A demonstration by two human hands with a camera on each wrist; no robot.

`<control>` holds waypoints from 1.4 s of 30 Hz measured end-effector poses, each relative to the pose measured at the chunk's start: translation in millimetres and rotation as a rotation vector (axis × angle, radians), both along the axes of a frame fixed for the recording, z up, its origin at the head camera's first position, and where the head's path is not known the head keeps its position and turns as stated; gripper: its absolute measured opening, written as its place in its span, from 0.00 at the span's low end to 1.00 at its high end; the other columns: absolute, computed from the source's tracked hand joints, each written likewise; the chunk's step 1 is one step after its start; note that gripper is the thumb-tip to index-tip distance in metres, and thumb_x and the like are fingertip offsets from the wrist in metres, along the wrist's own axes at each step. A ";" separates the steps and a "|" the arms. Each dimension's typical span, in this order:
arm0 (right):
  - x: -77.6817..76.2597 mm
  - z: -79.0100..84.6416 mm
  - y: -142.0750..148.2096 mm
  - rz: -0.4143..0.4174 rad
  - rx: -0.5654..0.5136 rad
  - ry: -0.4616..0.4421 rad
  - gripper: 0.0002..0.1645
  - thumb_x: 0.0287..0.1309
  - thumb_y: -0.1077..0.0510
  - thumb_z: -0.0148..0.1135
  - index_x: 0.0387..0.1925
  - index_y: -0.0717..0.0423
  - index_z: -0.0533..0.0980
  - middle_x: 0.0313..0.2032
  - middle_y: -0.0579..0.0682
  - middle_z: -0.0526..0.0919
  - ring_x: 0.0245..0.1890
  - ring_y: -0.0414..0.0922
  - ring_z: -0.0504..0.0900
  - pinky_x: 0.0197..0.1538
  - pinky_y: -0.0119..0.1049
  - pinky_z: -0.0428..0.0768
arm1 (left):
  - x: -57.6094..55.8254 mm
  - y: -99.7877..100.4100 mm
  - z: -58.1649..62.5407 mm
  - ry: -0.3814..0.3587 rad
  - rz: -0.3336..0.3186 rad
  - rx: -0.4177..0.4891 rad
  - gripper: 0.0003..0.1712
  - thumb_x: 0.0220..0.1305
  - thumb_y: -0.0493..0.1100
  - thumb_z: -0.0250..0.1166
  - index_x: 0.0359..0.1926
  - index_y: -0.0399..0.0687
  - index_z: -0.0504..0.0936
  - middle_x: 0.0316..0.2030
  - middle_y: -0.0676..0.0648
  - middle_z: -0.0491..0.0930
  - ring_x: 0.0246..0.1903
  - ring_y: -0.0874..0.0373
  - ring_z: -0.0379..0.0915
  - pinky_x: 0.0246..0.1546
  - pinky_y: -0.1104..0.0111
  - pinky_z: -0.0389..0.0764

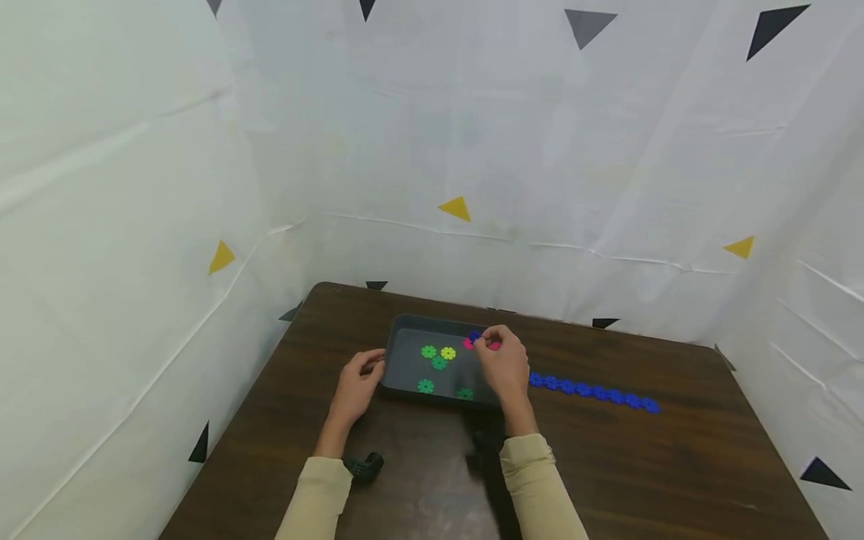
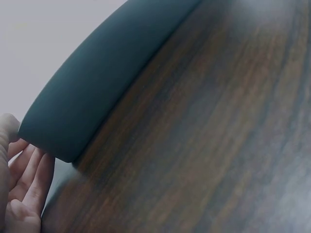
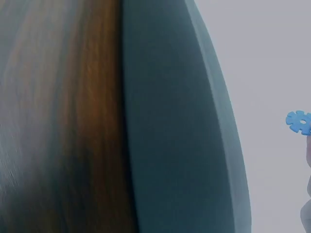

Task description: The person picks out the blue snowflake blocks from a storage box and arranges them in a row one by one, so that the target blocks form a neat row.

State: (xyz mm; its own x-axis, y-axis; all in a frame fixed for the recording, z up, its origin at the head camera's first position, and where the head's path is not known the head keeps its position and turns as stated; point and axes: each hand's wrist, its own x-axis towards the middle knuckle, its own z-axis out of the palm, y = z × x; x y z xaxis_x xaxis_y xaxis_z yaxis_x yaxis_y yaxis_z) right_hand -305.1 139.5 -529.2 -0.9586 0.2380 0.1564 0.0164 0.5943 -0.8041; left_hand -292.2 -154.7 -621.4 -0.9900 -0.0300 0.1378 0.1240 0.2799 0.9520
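Note:
My right hand [image 1: 506, 366] is over the right side of a dark grey tray [image 1: 403, 367] and pinches a blue flower-shaped disc [image 1: 475, 335]. In the right wrist view this notched disc [image 3: 298, 122] shows at the right edge, above the tray's rim. My left hand [image 1: 359, 384] holds the tray by its left side; the left wrist view shows the thumb and fingers [image 2: 34, 182] at the tray's corner. Inside the tray lie several green discs [image 1: 425, 386], a yellow disc [image 1: 448, 353] and pink discs [image 1: 468, 343], partly covered by my right hand.
A row of joined blue discs [image 1: 599, 393] lies on the brown wooden table [image 1: 648, 465], right of the tray. Below my left wrist is a black curved object [image 1: 365, 466]. White sheeting [image 1: 405, 150] with coloured triangles hangs behind and beside the table.

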 end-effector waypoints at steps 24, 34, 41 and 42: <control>26.8 12.8 100.4 -0.119 -0.037 -0.033 0.15 0.74 0.47 0.64 0.49 0.54 0.85 0.50 0.58 0.89 0.44 0.54 0.82 0.39 0.40 0.76 | 0.0 0.5 2.3 -0.039 -0.014 -0.025 0.22 0.83 0.48 0.62 0.70 0.47 0.80 0.64 0.43 0.81 0.63 0.47 0.78 0.65 0.46 0.81; 42.1 6.9 145.4 -0.164 -0.037 -0.053 0.18 0.75 0.46 0.63 0.50 0.57 0.84 0.51 0.60 0.88 0.47 0.53 0.81 0.43 0.41 0.76 | 2.4 -0.6 0.9 -0.057 -0.011 -0.034 0.23 0.83 0.51 0.61 0.71 0.51 0.79 0.65 0.46 0.80 0.64 0.49 0.78 0.65 0.46 0.80; 48.3 -0.8 189.3 -0.236 -0.179 -0.097 0.22 0.75 0.46 0.64 0.51 0.62 0.85 0.33 0.39 0.86 0.30 0.40 0.80 0.32 0.32 0.78 | 4.1 0.4 6.4 -0.056 -0.002 -0.047 0.22 0.84 0.49 0.60 0.72 0.49 0.78 0.66 0.45 0.80 0.64 0.48 0.78 0.65 0.46 0.80; 48.8 -2.5 196.8 -0.244 -0.213 -0.106 0.23 0.75 0.47 0.64 0.51 0.64 0.84 0.30 0.37 0.86 0.28 0.40 0.81 0.30 0.32 0.77 | 3.9 1.0 7.3 -0.057 0.000 -0.053 0.22 0.84 0.49 0.60 0.72 0.50 0.78 0.65 0.46 0.80 0.64 0.48 0.78 0.65 0.46 0.80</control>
